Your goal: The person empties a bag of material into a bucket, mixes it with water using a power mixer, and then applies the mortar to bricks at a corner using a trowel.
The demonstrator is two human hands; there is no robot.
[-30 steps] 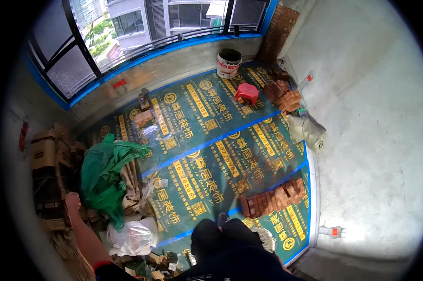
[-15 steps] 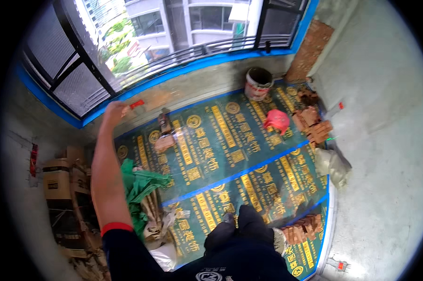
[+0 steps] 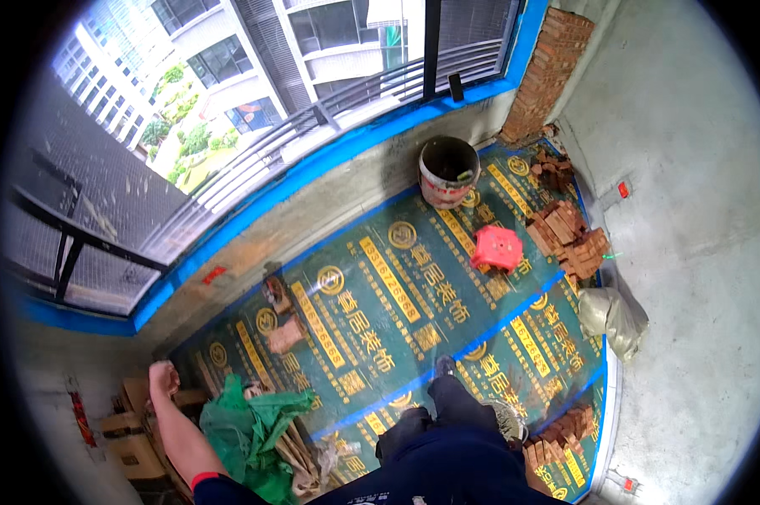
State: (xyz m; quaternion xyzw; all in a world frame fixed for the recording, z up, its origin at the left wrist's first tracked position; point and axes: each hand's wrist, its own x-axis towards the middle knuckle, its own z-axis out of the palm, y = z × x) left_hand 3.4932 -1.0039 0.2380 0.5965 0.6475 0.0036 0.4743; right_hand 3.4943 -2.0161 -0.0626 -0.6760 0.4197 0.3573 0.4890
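My left hand is raised at the left with its fingers curled into a fist. Nothing shows sticking out of it. It hovers above cardboard boxes and beside a crumpled green sheet, apart from both as far as I can see. My right hand is out of the picture; only a sliver of bare forearm shows by my right side. A round tub, partly hidden by my leg, sits by a row of bricks.
A white bucket stands near the window wall, with a small red stool to its right. Broken bricks and a grey sack lie along the right wall. Two lumps of brick rest on the green floor covering.
My left hand has dropped from near the window frame toward the boxes. The view has turned and shifted, so the window fills more of the left side.
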